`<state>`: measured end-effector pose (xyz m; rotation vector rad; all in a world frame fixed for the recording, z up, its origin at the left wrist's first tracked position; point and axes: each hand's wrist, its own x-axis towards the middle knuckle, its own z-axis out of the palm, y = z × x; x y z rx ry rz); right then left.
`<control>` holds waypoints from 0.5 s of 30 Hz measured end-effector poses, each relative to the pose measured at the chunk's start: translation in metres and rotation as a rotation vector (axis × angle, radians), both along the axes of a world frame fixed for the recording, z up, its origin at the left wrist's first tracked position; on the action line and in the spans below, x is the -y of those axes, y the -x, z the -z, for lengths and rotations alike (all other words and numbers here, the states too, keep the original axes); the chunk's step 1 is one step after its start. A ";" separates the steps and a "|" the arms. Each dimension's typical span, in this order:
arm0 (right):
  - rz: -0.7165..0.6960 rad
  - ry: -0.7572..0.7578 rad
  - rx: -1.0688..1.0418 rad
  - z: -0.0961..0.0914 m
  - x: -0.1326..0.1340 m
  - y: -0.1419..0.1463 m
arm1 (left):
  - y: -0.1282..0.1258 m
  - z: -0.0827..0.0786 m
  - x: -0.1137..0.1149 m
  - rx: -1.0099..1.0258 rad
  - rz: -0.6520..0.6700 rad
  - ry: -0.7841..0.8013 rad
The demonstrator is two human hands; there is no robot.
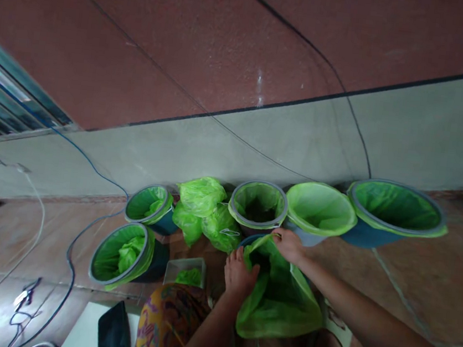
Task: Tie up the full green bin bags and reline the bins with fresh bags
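Note:
A green plastic bag (279,301) is draped over a small blue bin (249,239) at lower centre. My left hand (239,276) grips the bag's near left edge, fingers closed on the plastic. On the far edge of the bag's mouth, my right hand (289,243) pinches the plastic at the bin's rim. Two tied, filled green bags (206,209) lie just left of the bin.
Several blue bins lined with green bags stand along the wall: a large one (396,212) at right, two (320,210) (258,205) behind my hands, two (150,206) (124,253) at left. A clear box (186,273) holds green plastic. Blue cable (75,245) runs on the floor.

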<state>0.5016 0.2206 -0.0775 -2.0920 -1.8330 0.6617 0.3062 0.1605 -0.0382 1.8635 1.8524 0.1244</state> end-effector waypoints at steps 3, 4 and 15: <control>0.010 0.029 -0.014 0.001 0.001 -0.013 | -0.004 0.012 -0.027 -0.045 0.059 0.130; 0.011 0.049 -0.023 0.002 0.002 -0.018 | -0.002 0.015 -0.033 -0.054 0.038 0.151; 0.233 0.168 -0.080 0.013 0.008 -0.051 | 0.015 0.018 -0.038 -0.385 0.183 0.058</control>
